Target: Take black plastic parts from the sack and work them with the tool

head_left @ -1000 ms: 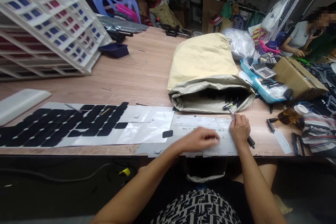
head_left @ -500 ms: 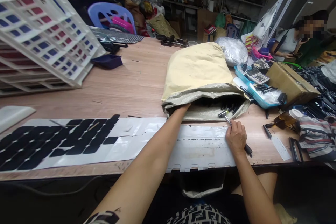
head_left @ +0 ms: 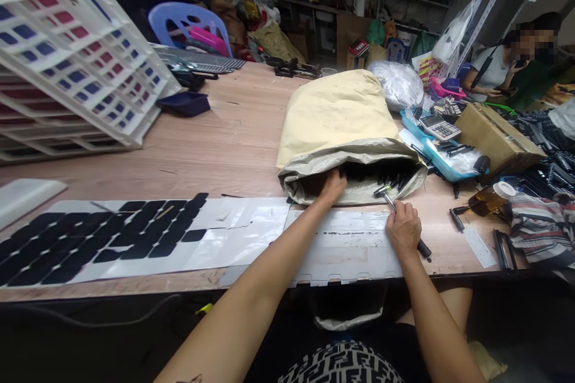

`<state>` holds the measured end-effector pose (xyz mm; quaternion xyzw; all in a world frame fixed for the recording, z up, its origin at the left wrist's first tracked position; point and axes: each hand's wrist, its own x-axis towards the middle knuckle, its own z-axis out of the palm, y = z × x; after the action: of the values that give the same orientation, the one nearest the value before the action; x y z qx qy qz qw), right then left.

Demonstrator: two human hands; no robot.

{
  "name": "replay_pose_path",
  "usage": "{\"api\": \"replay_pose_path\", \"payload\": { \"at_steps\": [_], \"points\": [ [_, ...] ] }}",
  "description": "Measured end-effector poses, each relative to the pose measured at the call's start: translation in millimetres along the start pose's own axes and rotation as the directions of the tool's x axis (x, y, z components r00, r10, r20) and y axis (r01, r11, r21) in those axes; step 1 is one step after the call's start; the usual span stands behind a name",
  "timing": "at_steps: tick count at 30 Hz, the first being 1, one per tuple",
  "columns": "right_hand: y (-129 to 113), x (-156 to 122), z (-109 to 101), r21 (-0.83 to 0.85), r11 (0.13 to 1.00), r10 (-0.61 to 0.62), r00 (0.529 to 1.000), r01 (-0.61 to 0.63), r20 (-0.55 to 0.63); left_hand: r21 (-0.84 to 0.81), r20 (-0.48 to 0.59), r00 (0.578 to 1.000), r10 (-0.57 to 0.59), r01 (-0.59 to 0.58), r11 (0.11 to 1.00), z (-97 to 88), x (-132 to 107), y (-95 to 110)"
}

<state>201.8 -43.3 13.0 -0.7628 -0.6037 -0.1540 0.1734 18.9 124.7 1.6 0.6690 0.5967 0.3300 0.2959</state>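
A cream woven sack (head_left: 336, 111) lies on the table with its mouth facing me. Just inside the mouth is my left hand (head_left: 333, 187), fingers curled; shadow hides what they may hold. Dark slim pieces (head_left: 395, 176) show inside the sack, toward the right. My right hand (head_left: 403, 227) is wrapped round a small hammer (head_left: 390, 198). The hammer's metal head rests near the sack's lower lip, and its black grip sticks out below my hand. Under both forearms lies a pale plastic sheet (head_left: 345, 251).
Rows of flat black pieces (head_left: 76, 245) lie on white sheeting at left. White crates (head_left: 90, 60) and a purple tray (head_left: 185, 103) stand behind. At right are a blue basket (head_left: 453, 170) with a calculator, a cardboard box (head_left: 498, 137), a jar (head_left: 492, 198) and striped cloth (head_left: 541, 227). A person sits beyond.
My left hand has drawn back from deep in the sack toward its mouth and a little right, so fingers now show. The right hand and hammer stay almost in place.
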Motion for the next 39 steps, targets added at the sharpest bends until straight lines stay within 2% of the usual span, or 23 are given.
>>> {"api": "replay_pose_path", "payload": {
  "at_steps": [3, 5, 7, 12, 15, 17, 22, 27, 30, 34, 39],
  "points": [
    [1, 0, 0, -0.003, 1.0, 0.001, 1.0, -0.001, 0.0, 0.077, 0.08, 0.994, 0.069, -0.076, 0.994, 5.0, -18, 9],
    [1, 0, -1, -0.006, 1.0, 0.0, 1.0, 0.0, 0.001, 0.13, 0.146, 0.981, 0.13, -0.149, 0.98, 1.3, -30, 13],
    [2, -1, -1, -0.005, 1.0, -0.003, 1.0, 0.003, 0.0, 0.147, 0.165, 0.974, 0.154, -0.179, 0.973, -6.8, -41, 16],
    [2, -1, 1, 0.0, 1.0, 0.002, 1.0, -0.002, -0.008, 0.224, 0.053, 0.991, 0.12, -0.129, 0.966, -27.8, -64, 15],
    [2, -1, 2, 0.002, 1.0, 0.006, 1.0, -0.006, -0.002, 0.301, 0.014, 0.998, 0.055, -0.056, 0.952, -32.4, -71, 8],
    [2, -2, 2, 0.003, 1.0, 0.009, 1.0, -0.009, -0.005, 0.322, 0.007, 0.998, 0.059, -0.058, 0.945, -33.4, -73, 3],
    [3, -1, 2, 0.004, 1.0, 0.011, 1.0, -0.011, -0.013, 0.263, -0.079, 0.97, 0.228, -0.201, 0.944, -36.4, -91, -1],
    [3, 0, 2, 0.015, 1.0, 0.02, 1.0, -0.02, -0.011, 0.158, 0.07, 0.94, 0.335, -0.342, 0.926, -29.9, -125, -1],
    [3, 0, 1, 0.017, 1.0, 0.016, 1.0, -0.016, -0.008, 0.099, 0.11, 0.937, 0.332, -0.342, 0.934, -23.6, -134, -3],
    [2, 0, 0, 0.016, 1.0, 0.022, 1.0, -0.022, -0.003, 0.031, 0.135, 0.935, 0.328, -0.335, 0.942, -17.9, -130, -3],
    [3, 2, -1, 0.05, 0.998, 0.029, 1.0, -0.029, 0.008, -0.012, 0.148, 0.955, 0.259, -0.26, 0.966, -12.6, -126, 2]
  ]
}}
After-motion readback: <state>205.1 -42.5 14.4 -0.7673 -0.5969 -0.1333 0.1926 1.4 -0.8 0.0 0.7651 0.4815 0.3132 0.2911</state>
